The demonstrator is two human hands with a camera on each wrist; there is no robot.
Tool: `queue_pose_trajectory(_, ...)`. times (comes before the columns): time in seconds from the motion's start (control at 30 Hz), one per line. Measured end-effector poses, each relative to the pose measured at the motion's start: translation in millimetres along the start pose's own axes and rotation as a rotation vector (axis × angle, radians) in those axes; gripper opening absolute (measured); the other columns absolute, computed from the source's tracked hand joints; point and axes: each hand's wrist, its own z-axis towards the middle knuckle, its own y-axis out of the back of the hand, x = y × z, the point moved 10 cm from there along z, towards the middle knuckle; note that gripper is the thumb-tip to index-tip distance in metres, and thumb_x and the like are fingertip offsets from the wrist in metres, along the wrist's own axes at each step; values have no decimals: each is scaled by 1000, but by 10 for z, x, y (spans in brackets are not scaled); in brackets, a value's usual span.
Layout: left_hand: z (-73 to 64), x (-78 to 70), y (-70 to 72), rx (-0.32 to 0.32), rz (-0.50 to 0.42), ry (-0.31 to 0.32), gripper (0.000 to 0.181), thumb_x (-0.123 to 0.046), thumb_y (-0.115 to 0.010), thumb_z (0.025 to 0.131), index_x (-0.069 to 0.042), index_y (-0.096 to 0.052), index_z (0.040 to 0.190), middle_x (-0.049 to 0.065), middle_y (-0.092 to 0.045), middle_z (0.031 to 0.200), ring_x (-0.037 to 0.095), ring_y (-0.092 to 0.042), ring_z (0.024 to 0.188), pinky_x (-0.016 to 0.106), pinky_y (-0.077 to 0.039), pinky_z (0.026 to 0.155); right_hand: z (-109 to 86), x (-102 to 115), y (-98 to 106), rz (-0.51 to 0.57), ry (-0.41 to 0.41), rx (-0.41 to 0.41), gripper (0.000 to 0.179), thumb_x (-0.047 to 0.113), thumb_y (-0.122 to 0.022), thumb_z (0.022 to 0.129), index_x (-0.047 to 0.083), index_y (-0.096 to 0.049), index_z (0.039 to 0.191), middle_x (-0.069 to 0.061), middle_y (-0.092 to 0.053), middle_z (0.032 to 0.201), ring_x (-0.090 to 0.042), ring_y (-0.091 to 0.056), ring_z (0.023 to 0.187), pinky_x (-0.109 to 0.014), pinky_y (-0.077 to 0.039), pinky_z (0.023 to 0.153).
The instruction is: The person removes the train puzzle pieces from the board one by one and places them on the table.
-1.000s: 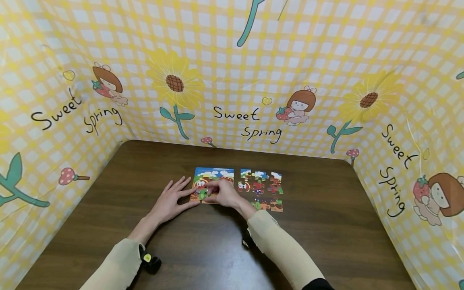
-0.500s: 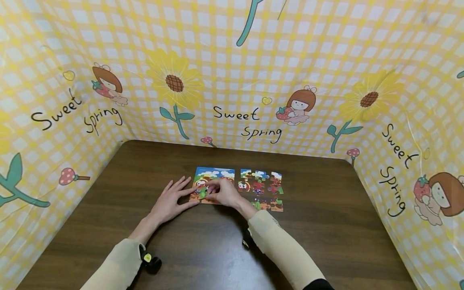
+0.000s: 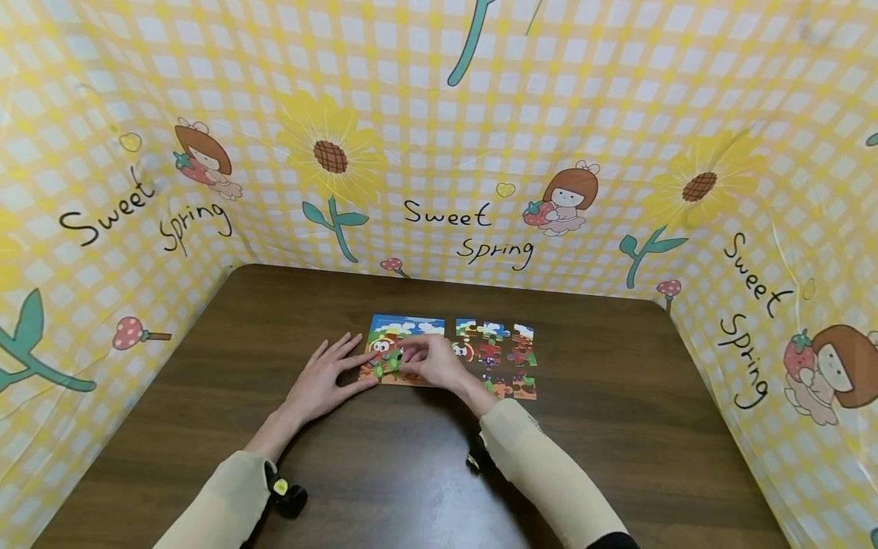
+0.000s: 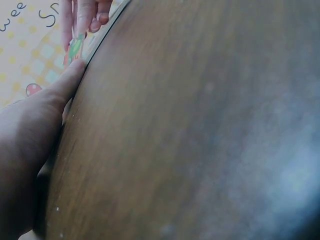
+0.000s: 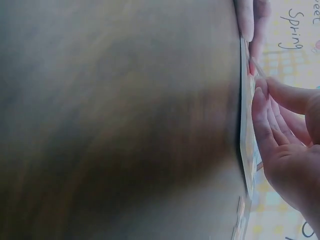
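A picture puzzle board (image 3: pixel 409 323) with blue sky and cartoon figures lies on the dark wooden table. My left hand (image 3: pixel 321 386) rests at its left edge, fingers spread and straight, with the thumb along the near left corner. Over the board, my right hand (image 3: pixel 439 361) pinches a puzzle piece (image 4: pixel 75 47) between thumb and fingertips. This piece shows green and red, and it stands tilted up from the board in both wrist views. The right hand covers the right part of the board.
To the right of the board, several loose puzzle pieces (image 3: pixel 490 352) lie in rough rows, the nearest partly behind the right wrist. The brown table (image 3: pixel 617 427) is walled by a yellow checked cloth (image 3: pixel 439 152) at the back and sides.
The right hand has shifted slightly right and raised the puzzle piece, showing more of the board's left part. The left hand has stayed in place.
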Motion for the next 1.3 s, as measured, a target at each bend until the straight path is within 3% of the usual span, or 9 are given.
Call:
queue_pose_trajectory(0.47,14,1,-34,0,-3,-1,66,-58,-76,100,-28,-63,158,15,-40,177,39,-28,170,67,-11,138,-384,-176,460,20,-12,-59,39,1,-82,97,-3,-75,135,-22,-79,104,-7,-69,76,-24,-55,58)
queue_pose_trajectory(0.77,10,55,4,-10,1,20,67,-59,-75,100,-28,-63,158,14,-39,178,38,-26,171,67,-10,138,-668,-241,792,-23,-11,-104,41,0,-83,95,-6,-75,134,-22,-79,104,-9,-71,80,-21,-56,63)
queue_pose_trajectory(1.07,-5,56,-36,4,-6,26,67,-59,-75,100,-28,-63,158,14,-39,178,38,-26,171,67,-9,139,-909,-237,864,-169,51,-112,37,0,-87,92,-6,-78,127,-15,-81,96,-11,-71,80,-20,-55,67)
queue_pose_trajectory(1.3,14,43,-30,1,-8,23,67,-59,-76,99,-28,-64,157,14,-40,178,38,-26,171,66,-9,139,-971,-281,863,-222,3,-96,38,1,-87,92,-3,-78,129,-8,-79,95,-7,-66,79,-19,-54,70)
